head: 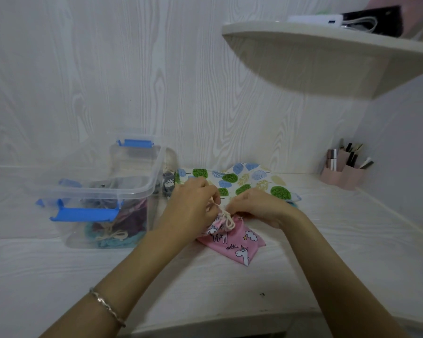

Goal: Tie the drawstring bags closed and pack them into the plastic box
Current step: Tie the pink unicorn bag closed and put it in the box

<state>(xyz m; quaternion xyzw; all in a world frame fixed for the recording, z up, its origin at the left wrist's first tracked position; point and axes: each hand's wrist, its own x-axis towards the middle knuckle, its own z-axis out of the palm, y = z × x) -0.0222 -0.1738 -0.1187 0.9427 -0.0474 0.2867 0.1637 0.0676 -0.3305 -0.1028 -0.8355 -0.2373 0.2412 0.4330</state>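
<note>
- The white wood-grain surface (230,289) ran across the view, against a wall of the same grain
- A rounded shelf (327,57) hung at the upper right with a few blurred items on top
- The clear box (103,189) with blue latches stood open on the left of the surface, holding several bags, among them a teal one with a tied cream bow against its front wall
- A tree-print bag (254,179) lay flat behind the hands, near the wall
- The pink bag (239,242), printed with unicorns, lay on the surface just right of the box, its neck gathered and pointing toward the hands
- The left hand (193,198) and right hand (257,203) met close together over that neck, the fingers of each curled and pinching the cord (227,220)
- A grey bag (169,185) sat just behind the box's right end
- A pink holder (342,174) of pens stood at the far right
- A silver bracelet (108,306) circled the left wrist
</note>
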